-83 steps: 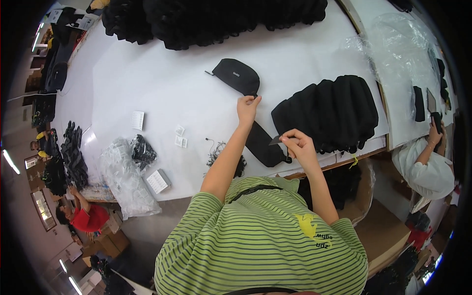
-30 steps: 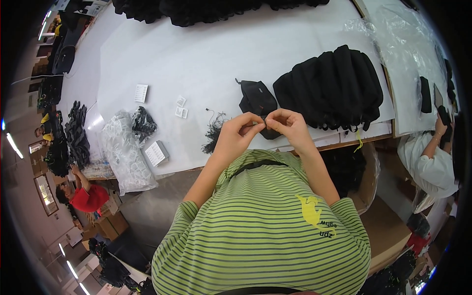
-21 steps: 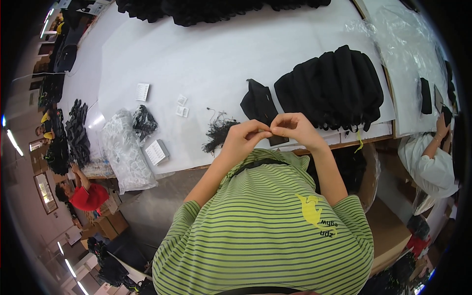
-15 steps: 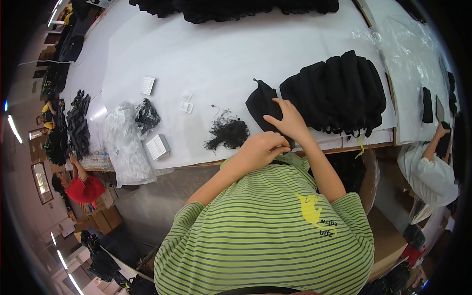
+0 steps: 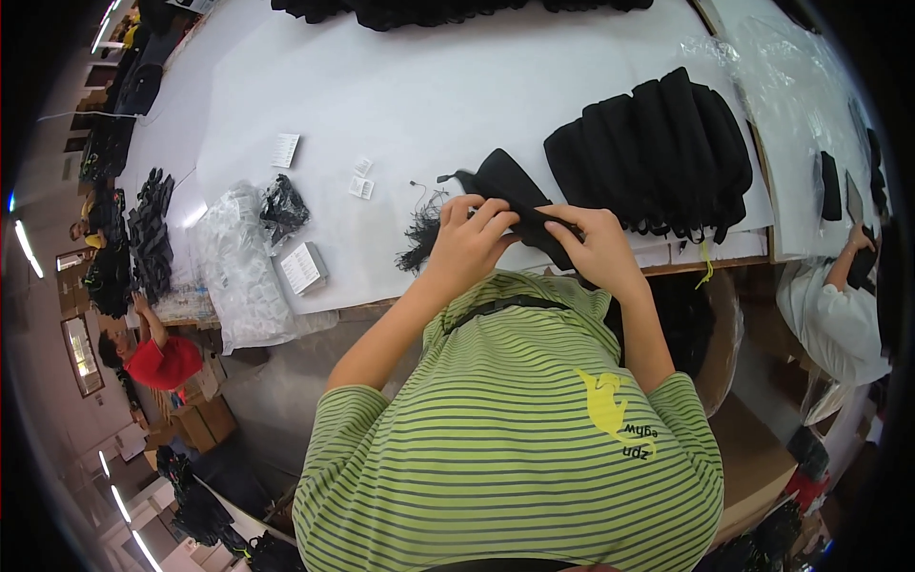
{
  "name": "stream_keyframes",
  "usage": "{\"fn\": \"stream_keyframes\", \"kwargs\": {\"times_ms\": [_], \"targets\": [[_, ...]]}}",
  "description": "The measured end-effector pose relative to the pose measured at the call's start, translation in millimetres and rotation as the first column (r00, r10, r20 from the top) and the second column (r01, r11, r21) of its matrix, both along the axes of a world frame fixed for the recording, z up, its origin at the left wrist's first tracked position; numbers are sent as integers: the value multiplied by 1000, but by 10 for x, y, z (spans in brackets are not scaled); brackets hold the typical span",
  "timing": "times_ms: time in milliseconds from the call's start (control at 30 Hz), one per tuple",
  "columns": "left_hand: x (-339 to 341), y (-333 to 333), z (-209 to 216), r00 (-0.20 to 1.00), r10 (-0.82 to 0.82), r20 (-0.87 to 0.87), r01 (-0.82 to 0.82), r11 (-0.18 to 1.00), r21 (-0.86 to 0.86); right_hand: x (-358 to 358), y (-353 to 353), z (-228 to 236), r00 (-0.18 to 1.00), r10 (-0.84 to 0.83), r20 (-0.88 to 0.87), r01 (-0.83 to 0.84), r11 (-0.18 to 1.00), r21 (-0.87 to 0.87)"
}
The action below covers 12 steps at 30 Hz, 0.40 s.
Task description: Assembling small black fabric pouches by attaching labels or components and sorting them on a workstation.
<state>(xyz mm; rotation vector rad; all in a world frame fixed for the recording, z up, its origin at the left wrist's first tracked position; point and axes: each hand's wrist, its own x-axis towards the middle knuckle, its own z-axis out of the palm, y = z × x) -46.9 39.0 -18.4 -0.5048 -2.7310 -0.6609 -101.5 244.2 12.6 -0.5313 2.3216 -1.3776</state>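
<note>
A black fabric pouch (image 5: 510,179) is held between both hands at the table's near edge, its corded tip pointing left. My left hand (image 5: 470,238) has its fingers closed on the pouch's left side. My right hand (image 5: 593,243) grips its right part, thumb on top. Partly behind my left hand lies a tangle of black threads (image 5: 416,234). A row of stacked black pouches (image 5: 653,157) lies just right of my right hand, a yellow cord hanging from its near side.
White paper covers the table (image 5: 400,105). To the left lie a clear plastic bag (image 5: 243,267), a small black packet (image 5: 283,210) and a stack of white labels (image 5: 304,268). More black goods (image 5: 419,11) line the far side. Co-workers stand left (image 5: 164,363) and right (image 5: 827,319).
My left hand has moved up from near my waist and taken hold of the pouch. The pouch has turned and tilted left, with my right hand now gripping it instead of resting over it.
</note>
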Motion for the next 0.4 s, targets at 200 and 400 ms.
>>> {"fn": "stream_keyframes", "kwargs": {"times_ms": [200, 400], "targets": [[201, -12, 203, 936, -271, 223, 265, 963, 59, 216, 10, 141, 995, -65, -81, 69, 997, 40], [382, -58, 186, 955, -219, 202, 207, 975, 79, 396, -50, 112, 971, -98, -217, 85, 994, -67]]}}
